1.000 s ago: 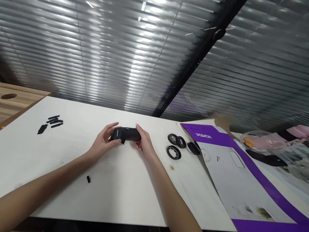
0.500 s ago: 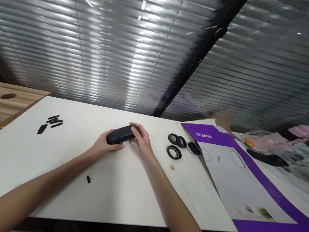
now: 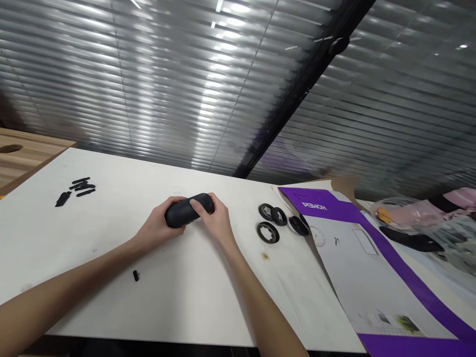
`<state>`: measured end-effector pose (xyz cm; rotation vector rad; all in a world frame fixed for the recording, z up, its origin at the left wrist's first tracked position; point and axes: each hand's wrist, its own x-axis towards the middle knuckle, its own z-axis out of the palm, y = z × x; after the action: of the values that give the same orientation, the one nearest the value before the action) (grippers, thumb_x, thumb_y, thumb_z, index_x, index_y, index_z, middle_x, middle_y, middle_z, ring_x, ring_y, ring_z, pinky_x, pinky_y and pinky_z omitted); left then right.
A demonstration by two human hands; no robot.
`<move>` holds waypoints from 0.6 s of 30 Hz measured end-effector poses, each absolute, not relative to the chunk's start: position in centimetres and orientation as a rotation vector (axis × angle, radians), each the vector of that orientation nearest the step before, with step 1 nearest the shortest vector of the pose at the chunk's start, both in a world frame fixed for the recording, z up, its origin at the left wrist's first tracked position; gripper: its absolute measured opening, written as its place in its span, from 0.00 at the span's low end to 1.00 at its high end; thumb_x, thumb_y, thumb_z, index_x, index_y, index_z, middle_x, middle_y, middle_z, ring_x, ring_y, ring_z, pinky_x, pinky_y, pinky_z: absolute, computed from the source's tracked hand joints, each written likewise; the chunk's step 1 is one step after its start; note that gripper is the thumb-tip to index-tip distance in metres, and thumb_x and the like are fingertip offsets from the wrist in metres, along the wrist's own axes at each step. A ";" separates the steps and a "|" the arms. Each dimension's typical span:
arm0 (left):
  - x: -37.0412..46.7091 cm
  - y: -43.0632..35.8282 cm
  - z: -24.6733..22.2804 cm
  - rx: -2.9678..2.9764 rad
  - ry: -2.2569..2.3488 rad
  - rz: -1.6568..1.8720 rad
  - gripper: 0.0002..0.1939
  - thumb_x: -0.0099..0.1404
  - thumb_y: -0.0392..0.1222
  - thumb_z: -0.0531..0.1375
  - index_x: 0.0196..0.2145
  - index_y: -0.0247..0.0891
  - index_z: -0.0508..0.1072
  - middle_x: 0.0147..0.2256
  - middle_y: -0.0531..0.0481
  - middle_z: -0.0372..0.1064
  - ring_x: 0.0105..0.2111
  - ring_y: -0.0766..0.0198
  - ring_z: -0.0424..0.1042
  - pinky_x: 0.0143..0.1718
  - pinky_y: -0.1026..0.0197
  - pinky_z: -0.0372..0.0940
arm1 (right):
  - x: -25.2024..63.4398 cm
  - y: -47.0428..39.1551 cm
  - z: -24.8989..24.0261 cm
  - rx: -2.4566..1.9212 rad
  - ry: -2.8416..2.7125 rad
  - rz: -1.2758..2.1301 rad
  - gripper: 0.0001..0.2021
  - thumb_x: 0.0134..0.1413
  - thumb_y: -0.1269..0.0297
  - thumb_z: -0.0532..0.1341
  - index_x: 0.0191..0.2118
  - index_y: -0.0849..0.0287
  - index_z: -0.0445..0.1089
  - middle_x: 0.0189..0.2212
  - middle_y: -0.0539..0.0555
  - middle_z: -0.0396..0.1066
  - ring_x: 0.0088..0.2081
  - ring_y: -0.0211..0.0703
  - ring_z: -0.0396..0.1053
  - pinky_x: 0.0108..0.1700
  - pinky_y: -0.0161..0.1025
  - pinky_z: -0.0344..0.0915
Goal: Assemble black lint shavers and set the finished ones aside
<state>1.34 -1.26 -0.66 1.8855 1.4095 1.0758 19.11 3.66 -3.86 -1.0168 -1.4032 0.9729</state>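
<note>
Between my hands, above the white table, is a black rounded oblong case [image 3: 183, 212] with a smooth shell; I cannot make out its exact kind. My left hand [image 3: 160, 220] wraps its left end, fingers curled behind and beneath. My right hand [image 3: 216, 218] grips the right end, with the thumb laid across the near face. The underside of the case is hidden. A small black cylindrical piece [image 3: 136, 275] lies on the table near my left forearm. Right of my hands are several black rings [image 3: 268, 232], some with notched inner edges, and a black round part [image 3: 298, 225].
Several thin black strips [image 3: 82, 186] and a wider black piece [image 3: 63, 199] lie at the table's far left. A purple and white printed sheet [image 3: 345, 258] covers the right side, with plastic bags [image 3: 405, 218] beyond. Metal blinds [image 3: 167, 89] rise behind the white table [image 3: 208, 297].
The case has turned in my hands, showing a smoother face. My right thumb has slid left across it, and my left thumb no longer shows along its lower edge.
</note>
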 end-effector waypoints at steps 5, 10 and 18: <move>1.3 -1.1 -0.7 1.885 1.422 1.053 0.27 0.52 0.34 0.62 0.52 0.44 0.73 0.48 0.51 0.75 0.44 0.56 0.75 0.42 0.57 0.70 | 19.0 3.5 -4.0 -1.011 -1.402 0.972 0.24 0.51 0.37 0.67 0.32 0.55 0.69 0.27 0.49 0.70 0.32 0.44 0.66 0.35 0.39 0.63; 1.1 -1.1 -0.8 1.871 1.442 1.062 0.28 0.50 0.33 0.61 0.50 0.44 0.73 0.44 0.53 0.75 0.41 0.57 0.74 0.40 0.58 0.70 | 18.9 3.4 -4.0 -0.996 -1.356 0.942 0.23 0.55 0.39 0.65 0.28 0.56 0.67 0.25 0.50 0.68 0.31 0.44 0.65 0.35 0.39 0.61; 1.1 -1.1 -0.6 1.843 1.437 1.054 0.29 0.50 0.33 0.61 0.51 0.45 0.74 0.43 0.53 0.75 0.40 0.58 0.74 0.39 0.59 0.70 | 19.3 3.8 -4.1 -0.951 -1.348 0.970 0.23 0.53 0.40 0.66 0.26 0.56 0.68 0.23 0.49 0.67 0.29 0.43 0.64 0.33 0.39 0.62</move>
<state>1.06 -1.06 -0.65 1.8430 1.4370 1.0541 19.26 3.81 -4.06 -0.9506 -1.3480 0.9704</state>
